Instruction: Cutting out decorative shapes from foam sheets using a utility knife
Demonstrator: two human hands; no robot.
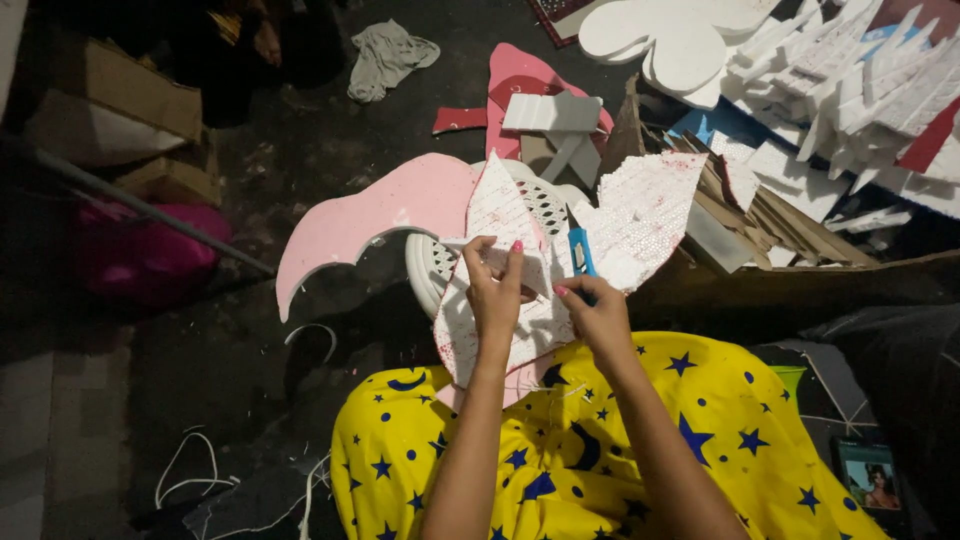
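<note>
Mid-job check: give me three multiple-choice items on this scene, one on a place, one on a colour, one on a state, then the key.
1. Where is the blue-handled utility knife?
A. in the right hand
B. on the floor
C. on the yellow star-patterned cloth

2. What colour is the curved foam board cutout to the left?
A. green
B. pink
C. black

3. How does the left hand meet the white glittered foam piece?
A. apart from it
B. pinching it
C. flat underneath it

Key: 1 A, the knife rises from that hand; 2 B, its face is pink; 3 B, fingers close on the piece.
</note>
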